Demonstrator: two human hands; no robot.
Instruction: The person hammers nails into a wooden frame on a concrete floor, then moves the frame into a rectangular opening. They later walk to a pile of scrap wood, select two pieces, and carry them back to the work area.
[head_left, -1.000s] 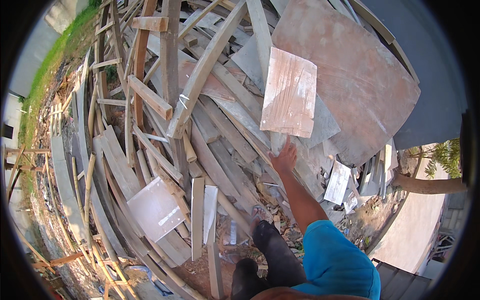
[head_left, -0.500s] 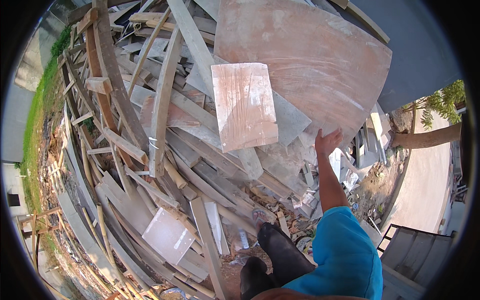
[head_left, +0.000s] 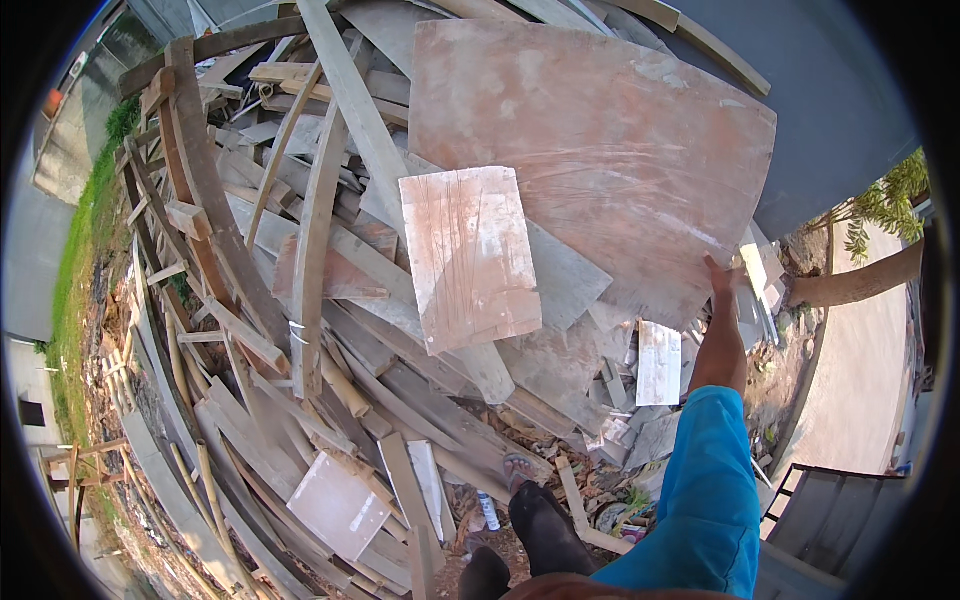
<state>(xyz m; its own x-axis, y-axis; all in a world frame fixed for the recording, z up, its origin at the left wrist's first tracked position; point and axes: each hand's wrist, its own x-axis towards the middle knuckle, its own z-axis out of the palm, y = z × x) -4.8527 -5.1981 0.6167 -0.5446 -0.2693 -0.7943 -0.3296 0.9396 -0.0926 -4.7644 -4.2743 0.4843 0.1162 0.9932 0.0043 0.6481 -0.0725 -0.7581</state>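
My right hand (head_left: 728,278) is at the near right edge of a large, reddish-brown flat board (head_left: 590,150). Its thumb lies at the board's rim, and the other fingers are partly hidden around that edge, so the hand appears closed on it. The board rests tilted on the pile, its face dusty and streaked with pale scratches. To its left lies a smaller rectangular board (head_left: 470,260) with white patches and dark lines. A small white panel (head_left: 659,363) sits beside my right forearm. My left hand is out of the picture.
Long wooden planks (head_left: 322,230) and beams cross the heap on the left. A pale square panel (head_left: 340,505) lies near my feet. Broken scraps and leaves (head_left: 625,515) cover the ground. At the right are a tree trunk (head_left: 860,280) and a dark metal-sheeted structure (head_left: 835,520).
My right hand has moved rightward from above the large board's near edge to its right rim, going from spread to closed. The view has shifted slightly, and the white panel now shows fully.
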